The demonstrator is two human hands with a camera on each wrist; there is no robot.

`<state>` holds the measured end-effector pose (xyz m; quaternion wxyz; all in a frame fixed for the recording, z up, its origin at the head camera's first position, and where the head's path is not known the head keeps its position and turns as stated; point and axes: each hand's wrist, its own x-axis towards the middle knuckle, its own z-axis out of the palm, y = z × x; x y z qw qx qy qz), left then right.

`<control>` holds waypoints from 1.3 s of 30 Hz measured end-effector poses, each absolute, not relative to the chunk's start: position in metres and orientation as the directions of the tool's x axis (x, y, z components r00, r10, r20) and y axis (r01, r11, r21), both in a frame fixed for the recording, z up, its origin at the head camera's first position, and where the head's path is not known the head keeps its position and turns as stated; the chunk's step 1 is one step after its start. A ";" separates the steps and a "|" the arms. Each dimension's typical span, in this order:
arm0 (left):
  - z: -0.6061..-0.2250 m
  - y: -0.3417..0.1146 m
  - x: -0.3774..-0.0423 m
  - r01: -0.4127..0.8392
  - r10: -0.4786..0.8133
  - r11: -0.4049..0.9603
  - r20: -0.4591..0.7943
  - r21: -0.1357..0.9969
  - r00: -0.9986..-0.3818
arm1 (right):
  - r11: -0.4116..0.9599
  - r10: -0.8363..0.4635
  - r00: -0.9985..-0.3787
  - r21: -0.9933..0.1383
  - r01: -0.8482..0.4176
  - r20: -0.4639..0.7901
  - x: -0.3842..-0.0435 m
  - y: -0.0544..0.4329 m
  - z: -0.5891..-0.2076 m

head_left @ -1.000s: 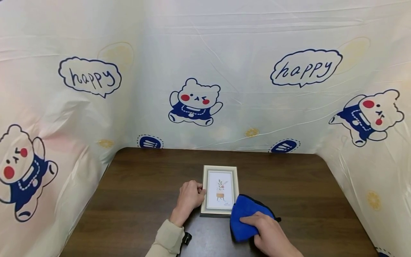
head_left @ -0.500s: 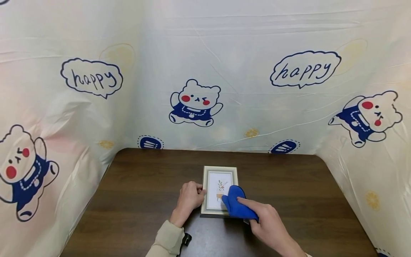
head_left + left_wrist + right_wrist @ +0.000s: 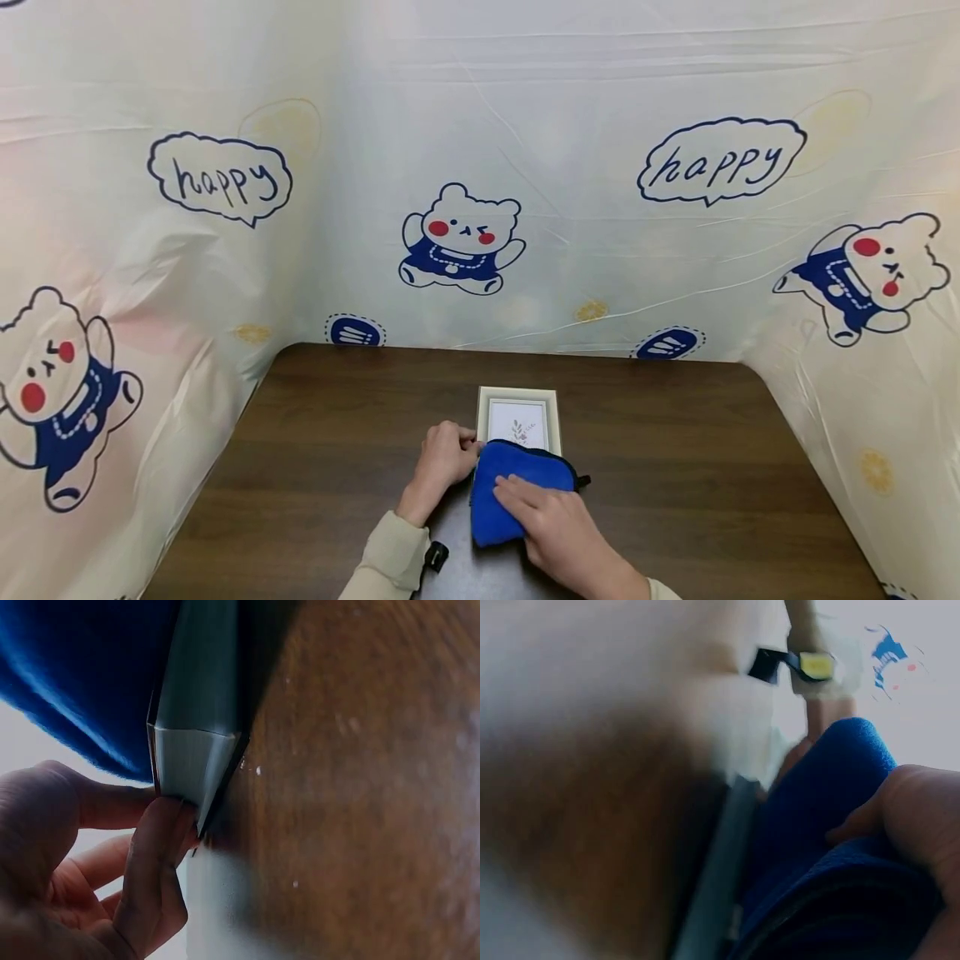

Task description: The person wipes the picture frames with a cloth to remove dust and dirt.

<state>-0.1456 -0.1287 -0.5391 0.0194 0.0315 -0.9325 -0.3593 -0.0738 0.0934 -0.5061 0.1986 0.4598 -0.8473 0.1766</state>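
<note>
A cream picture frame (image 3: 557, 421) lies face up on the brown table, its print of a potted plant partly covered. My left hand (image 3: 444, 457) holds the frame's left edge; the left wrist view shows the thumb and a bent finger right at the frame's corner (image 3: 184, 761). A blue cloth (image 3: 491, 500) with black edging and a small black loop is spread over the frame's lower part. On top of it lies my right hand (image 3: 558, 525), fingers pointing up and left. In the right wrist view, a fold of the cloth (image 3: 817, 787) sits under the right hand's digits.
The dark wooden table (image 3: 360, 400) extends on both sides of the frame. Behind and around it hangs a pale curtain (image 3: 337, 167) printed with bears and "happy" bubbles. A black strap (image 3: 436, 556) sits at the left cuff.
The right hand has moved the cloth leftward from the frame's lower right corner across its lower half. The cloth, bunched half a second ago, now lies spread. The left hand has stayed put.
</note>
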 end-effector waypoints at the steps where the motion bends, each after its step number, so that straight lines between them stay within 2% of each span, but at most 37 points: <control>1: -0.539 -0.129 -0.146 -0.048 -0.075 0.736 0.010 0.676 -0.997 | 0.501 -0.733 -0.487 -0.106 -0.859 0.475 -0.073 0.091 -0.509; 8: -0.537 -0.130 -0.145 -0.069 -0.084 0.715 -0.013 0.695 -0.996 | 0.437 -0.847 -0.429 -0.047 -0.898 0.316 -0.074 0.078 -0.520; 14: -0.537 -0.129 -0.146 -0.072 -0.090 0.721 -0.010 0.690 -0.996 | 0.398 -0.872 -0.377 0.005 -0.917 0.311 -0.074 0.072 -0.521; 18: -0.539 -0.129 -0.147 -0.075 -0.086 0.725 -0.018 0.684 -0.996 | 0.389 -0.881 -0.367 0.015 -0.921 0.299 -0.070 0.070 -0.521; 23: -0.539 -0.129 -0.146 -0.049 -0.071 0.726 0.004 0.686 -0.997 | 0.402 -0.881 -0.386 0.002 -0.916 0.275 -0.067 0.067 -0.523; 27: -0.539 -0.130 -0.146 -0.023 -0.046 0.735 0.016 0.678 -0.999 | 0.429 -0.874 -0.423 -0.029 -0.903 0.238 -0.066 0.064 -0.526; 39: -0.532 -0.126 -0.147 0.078 0.036 0.799 0.082 0.596 -0.996 | 0.566 -0.780 -0.615 -0.288 -0.772 0.114 -0.060 0.076 -0.525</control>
